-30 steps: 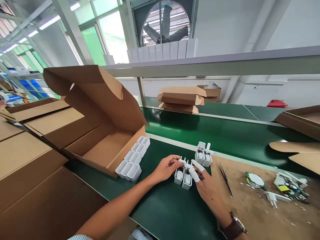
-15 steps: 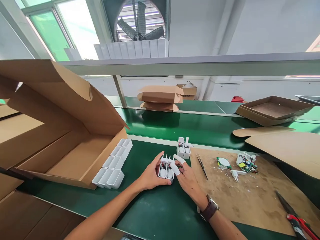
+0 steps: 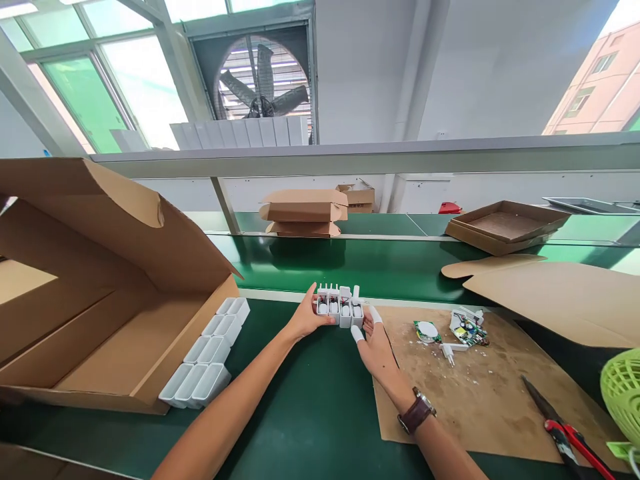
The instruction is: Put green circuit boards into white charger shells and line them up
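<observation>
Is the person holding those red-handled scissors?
No, the scissors lie partly on the brown sheet; the left hand and right hand are at the white boxes.

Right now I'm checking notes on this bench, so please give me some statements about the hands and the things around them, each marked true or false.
1. The left hand holds the left end of the row of white parts. True.
2. The watch is worn on the left wrist. False: it is on the right wrist.
3. White covers sit on the thumb and a finger of the right hand. True.
4. White trays stand beside the open cardboard box. True.
5. The red-handled scissors lie inside that box. False: they lie at the right, on the brown sheet.
</observation>
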{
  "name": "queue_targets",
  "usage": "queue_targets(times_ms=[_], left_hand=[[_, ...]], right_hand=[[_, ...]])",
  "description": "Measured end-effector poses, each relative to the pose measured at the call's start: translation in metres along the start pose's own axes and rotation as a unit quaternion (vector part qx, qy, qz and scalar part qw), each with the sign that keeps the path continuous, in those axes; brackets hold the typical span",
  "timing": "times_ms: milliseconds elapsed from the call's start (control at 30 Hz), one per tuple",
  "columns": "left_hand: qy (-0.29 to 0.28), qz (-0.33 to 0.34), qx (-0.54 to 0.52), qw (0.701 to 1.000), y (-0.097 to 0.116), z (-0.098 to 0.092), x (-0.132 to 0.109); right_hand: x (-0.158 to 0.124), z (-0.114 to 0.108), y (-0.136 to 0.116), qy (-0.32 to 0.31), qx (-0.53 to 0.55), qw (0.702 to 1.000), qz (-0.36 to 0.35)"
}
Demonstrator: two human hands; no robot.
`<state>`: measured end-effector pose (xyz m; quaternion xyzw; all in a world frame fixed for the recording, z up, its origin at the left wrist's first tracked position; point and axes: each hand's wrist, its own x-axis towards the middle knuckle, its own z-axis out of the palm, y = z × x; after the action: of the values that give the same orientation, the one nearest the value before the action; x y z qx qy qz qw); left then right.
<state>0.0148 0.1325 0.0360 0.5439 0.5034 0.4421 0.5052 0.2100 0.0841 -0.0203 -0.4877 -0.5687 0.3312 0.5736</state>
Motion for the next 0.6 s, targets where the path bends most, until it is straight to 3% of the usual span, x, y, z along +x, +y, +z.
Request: queue_targets(times_ms=[167,300,467,533,600], left_hand=[[0.002,-0.002,0.019,1.000,-0.001,0.007,0.008],[0.017,0.004,0.048,0.999,0.004,0.011,0.000],[0.070,0.056,0.109,0.990,0.037,-0.008,-0.060],[0.072,0.120,0.174,0.975,0.059,-0.026,-0.095],[0.131,0.188,0.240,0.944,0.080,-0.054,-0.126]], right_hand=[[0.000,0.003,0.002,0.001,-0.001,1.000,0.019],[0.002,0.002,-0.012,-0.017,0.000,1.000,0.014],[-0.001,-0.004,-0.041,0.054,-0.126,0.990,-0.013],[-0.006,-0.003,-0.049,0.062,-0.168,0.984,-0.018],[-0.013,0.000,-0.055,0.044,-0.197,0.979,-0.039]])
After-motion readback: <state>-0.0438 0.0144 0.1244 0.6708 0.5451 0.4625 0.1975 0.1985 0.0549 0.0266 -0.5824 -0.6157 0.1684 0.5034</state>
